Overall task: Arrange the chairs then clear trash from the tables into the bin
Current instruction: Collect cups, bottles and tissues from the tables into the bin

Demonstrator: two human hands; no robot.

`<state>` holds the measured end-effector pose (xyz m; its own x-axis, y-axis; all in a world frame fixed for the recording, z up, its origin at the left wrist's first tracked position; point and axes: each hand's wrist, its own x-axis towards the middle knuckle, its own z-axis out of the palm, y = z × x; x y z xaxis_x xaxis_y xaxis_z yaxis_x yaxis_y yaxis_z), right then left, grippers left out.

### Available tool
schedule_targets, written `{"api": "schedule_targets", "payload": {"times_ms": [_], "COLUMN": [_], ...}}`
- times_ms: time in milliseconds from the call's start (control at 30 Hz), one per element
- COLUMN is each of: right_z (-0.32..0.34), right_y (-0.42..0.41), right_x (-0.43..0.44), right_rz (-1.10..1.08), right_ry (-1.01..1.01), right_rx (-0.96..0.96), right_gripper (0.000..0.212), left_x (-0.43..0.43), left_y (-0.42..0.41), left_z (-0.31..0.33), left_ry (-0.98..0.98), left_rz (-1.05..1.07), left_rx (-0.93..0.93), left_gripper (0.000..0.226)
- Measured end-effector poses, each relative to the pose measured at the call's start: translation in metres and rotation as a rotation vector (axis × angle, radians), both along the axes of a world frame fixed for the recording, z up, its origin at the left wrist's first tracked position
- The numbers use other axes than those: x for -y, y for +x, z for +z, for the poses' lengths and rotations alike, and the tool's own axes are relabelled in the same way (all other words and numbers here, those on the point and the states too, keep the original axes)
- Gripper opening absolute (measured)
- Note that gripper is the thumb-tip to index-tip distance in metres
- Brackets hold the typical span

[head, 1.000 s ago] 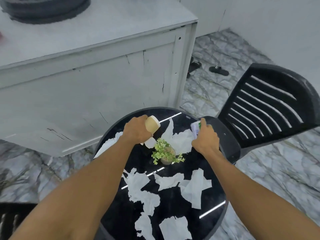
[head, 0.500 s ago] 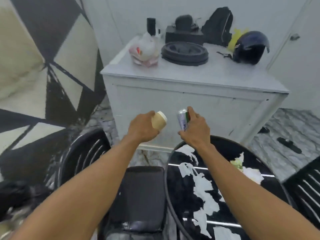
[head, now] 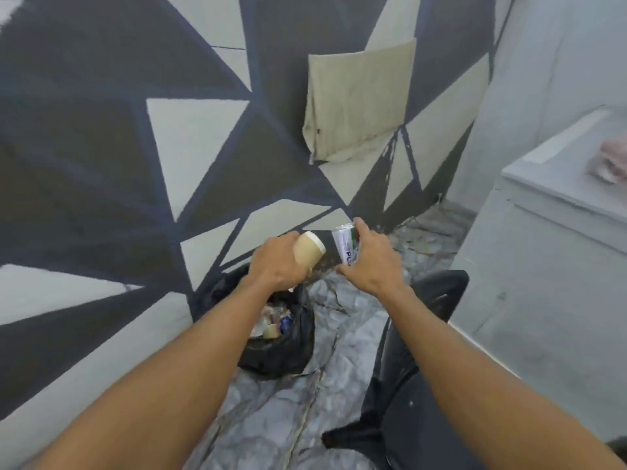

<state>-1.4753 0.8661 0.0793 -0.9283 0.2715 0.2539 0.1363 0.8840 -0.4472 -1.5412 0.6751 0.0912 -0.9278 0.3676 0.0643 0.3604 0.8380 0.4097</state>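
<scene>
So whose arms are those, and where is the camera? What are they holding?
Those are a person's own two arms. The camera sits on their head, looking forward and down, so you see what they see. The left hand grips a tan paper cup. The right hand grips a drink can. Below, on the marble floor, sits a black bin bag with rubbish inside. A black chair stands to the right.

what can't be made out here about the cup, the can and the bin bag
Head view only:
- paper cup: base hidden inside the left hand
- can: label partly covered by the right hand, blurred
- bin bag: contents too small, partly behind the left arm
- pink thing on the cabinet: blurred, cut by the right edge
</scene>
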Motion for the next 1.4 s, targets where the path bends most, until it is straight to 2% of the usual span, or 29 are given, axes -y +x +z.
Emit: {"api": "schedule_targets", "payload": {"times_ms": [200, 467, 633, 800, 1100, 1300, 1400], "right_z": [-0.054, -0.128, -0.164, -0.189, -0.204, -0.21, -0.205], "right_y": [-0.102, -0.243, -0.31, -0.338, -0.364, -0.356, -0.352], "right_x": [0.071, 0.087, 0.077, 0.08, 0.111, 0.139, 0.131], "right_rz": [0.183, 0.223, 0.204, 0.2, 0.227, 0.274, 0.271], "right_ry": [-0.065, -0.092, -0.112, -0.103, -0.186, -0.204, -0.259], "right_rx": [0.159, 0.332, 0.411, 0.504, 0.55, 0.723, 0.744], "right_gripper": [0.104, 0.102, 0.102, 0.106, 0.108, 0.138, 0.124], "left_x": [0.081, 0.093, 0.077, 0.071, 0.096, 0.118, 0.13], "left_y": [-0.066, -0.188, -0.265, -0.293, -0.305, -0.297, -0.285], "left_z": [-0.055, -0.136, -0.179, -0.198, -0.197, -0.196, -0.194], "left_ry": [-0.028, -0.087, -0.16, -0.129, -0.106, -0.1, -0.118], "left_rz": [0.203, 0.308, 0.289, 0.224, 0.286, 0.322, 0.321], "left_rx": [0.098, 0.296, 0.328, 0.421, 0.495, 0.484, 0.473], "left_gripper": [0.071, 0.065, 0.086, 0.084, 0.08, 0.076, 0.069]}}
